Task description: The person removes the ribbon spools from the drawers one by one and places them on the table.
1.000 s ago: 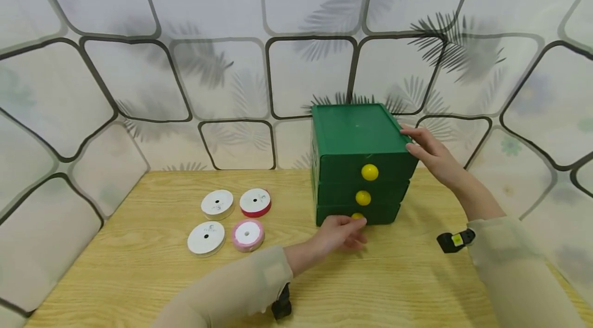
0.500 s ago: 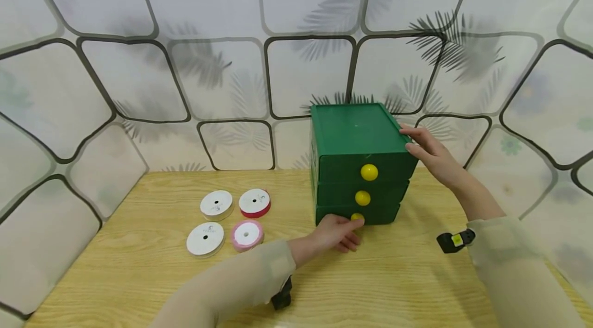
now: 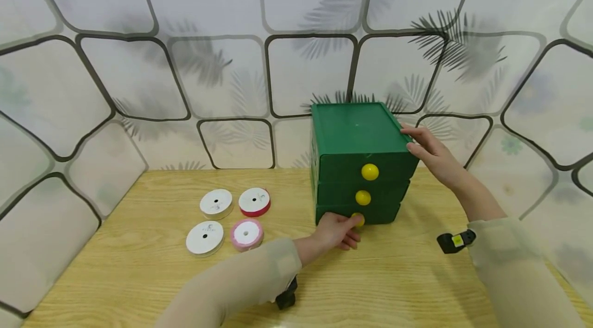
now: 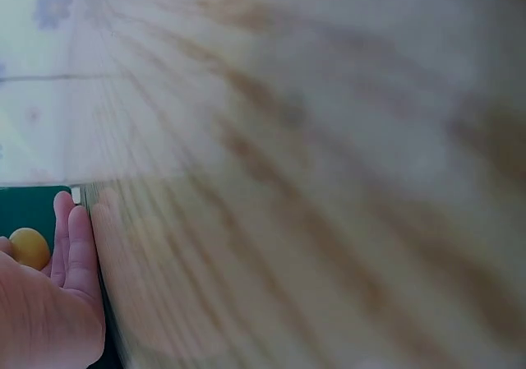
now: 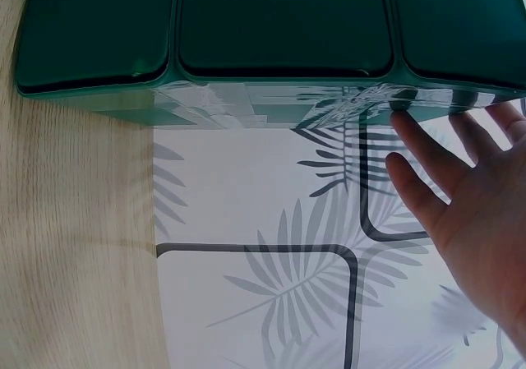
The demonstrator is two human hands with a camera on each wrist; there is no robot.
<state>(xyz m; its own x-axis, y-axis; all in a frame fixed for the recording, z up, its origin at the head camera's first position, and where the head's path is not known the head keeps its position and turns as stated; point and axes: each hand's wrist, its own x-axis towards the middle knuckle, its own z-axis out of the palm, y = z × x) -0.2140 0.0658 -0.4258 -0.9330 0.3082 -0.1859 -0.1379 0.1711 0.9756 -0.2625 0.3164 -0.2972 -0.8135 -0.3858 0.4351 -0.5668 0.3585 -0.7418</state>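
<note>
A green three-drawer cabinet [image 3: 356, 130] stands on the table with a round yellow knob on each drawer. My left hand [image 3: 331, 231] is at the bottom drawer and pinches its yellow knob [image 3: 358, 220] between thumb and index finger. The other fingers extend below, low over the wood. In the left wrist view that knob [image 4: 29, 248] shows beside the thumb. My right hand [image 3: 433, 155] rests its fingertips on the cabinet's upper right edge, fingers spread and fairly straight. The right wrist view shows those fingers [image 5: 431, 155] against the cabinet's taped side. All drawers look closed.
Left of the cabinet lie several ribbon spools: two white spools [image 3: 205, 238], one with red ribbon [image 3: 254, 202] and one with pink [image 3: 246, 234]. A patterned wall covering [image 3: 231, 81] rises behind the wooden table [image 3: 370, 281].
My left hand has shifted slightly, its thumb drawing back from beyond the bottom knob onto it, so more of the knob shows. The right hand and the cabinet stay put.
</note>
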